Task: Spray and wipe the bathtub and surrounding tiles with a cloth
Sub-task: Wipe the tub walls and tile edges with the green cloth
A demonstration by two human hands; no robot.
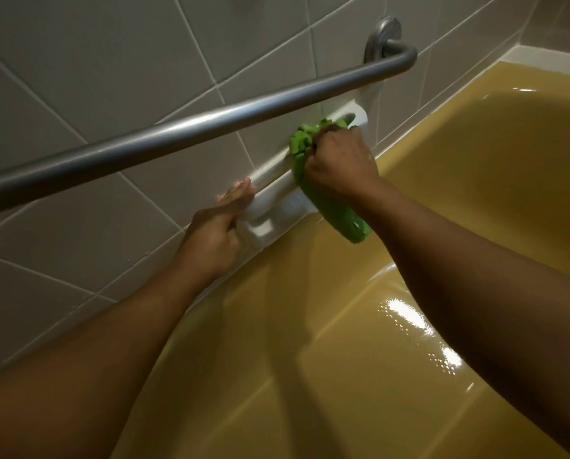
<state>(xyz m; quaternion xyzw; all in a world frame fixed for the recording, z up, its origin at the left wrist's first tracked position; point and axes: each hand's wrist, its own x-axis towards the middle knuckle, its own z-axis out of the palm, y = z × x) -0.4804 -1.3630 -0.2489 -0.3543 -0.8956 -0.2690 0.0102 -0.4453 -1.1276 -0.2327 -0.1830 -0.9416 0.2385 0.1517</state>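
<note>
My right hand point(340, 160) grips a bunched green cloth point(330, 207) and presses it against a white wall-mounted soap holder with a handle point(277, 193), just above the rim of the yellow bathtub point(409, 293). The cloth's loose end hangs down over the tub's edge. My left hand point(217, 226) holds the left end of the white fixture, with its fingers lying along the upper bar and the thumb side curled round it. Grey-white tiles point(111, 61) cover the wall behind. No spray bottle is in view.
A long metal grab bar point(194, 127) runs slantwise across the wall above both hands, fixed at a round flange point(381, 38). The tub's wet, shiny rim reflects light at the lower right. A white tub ledge meets the far tiled wall at the upper right.
</note>
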